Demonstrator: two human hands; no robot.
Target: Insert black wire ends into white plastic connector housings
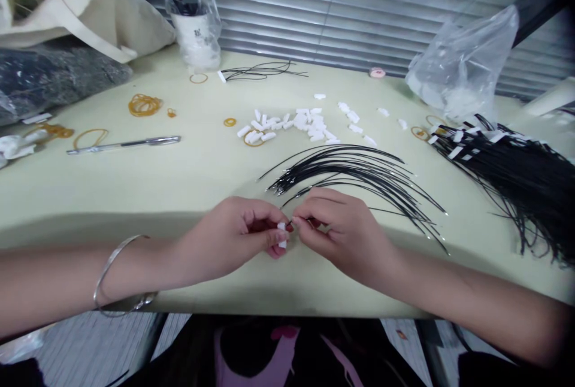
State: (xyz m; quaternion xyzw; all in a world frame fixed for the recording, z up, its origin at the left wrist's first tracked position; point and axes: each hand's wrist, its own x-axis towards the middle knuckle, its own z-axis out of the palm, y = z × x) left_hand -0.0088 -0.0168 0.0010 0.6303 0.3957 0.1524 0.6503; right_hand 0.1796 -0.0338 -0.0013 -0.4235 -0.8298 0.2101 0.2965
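Observation:
Near the table's front edge, my left hand (245, 228) pinches a small white plastic connector housing (282, 236) upright between thumb and fingers. My right hand (336, 225) is closed just beside it, its fingertips gripping a thin black wire (290, 223). That wire's end points at the housing; whether it sits inside cannot be made out. Just beyond my hands lies a loose bundle of black wires (350, 168) with shiny metal ends. Farther back, many more white housings (309, 123) are scattered in a pile.
A large heap of black wires with white connectors (516, 165) lies at right, below a clear plastic bag (467, 69). At left are a pen (123, 145), rubber bands (144, 105) and a cloth bag (130, 21). A bagged cup (195, 36) stands near the blinds.

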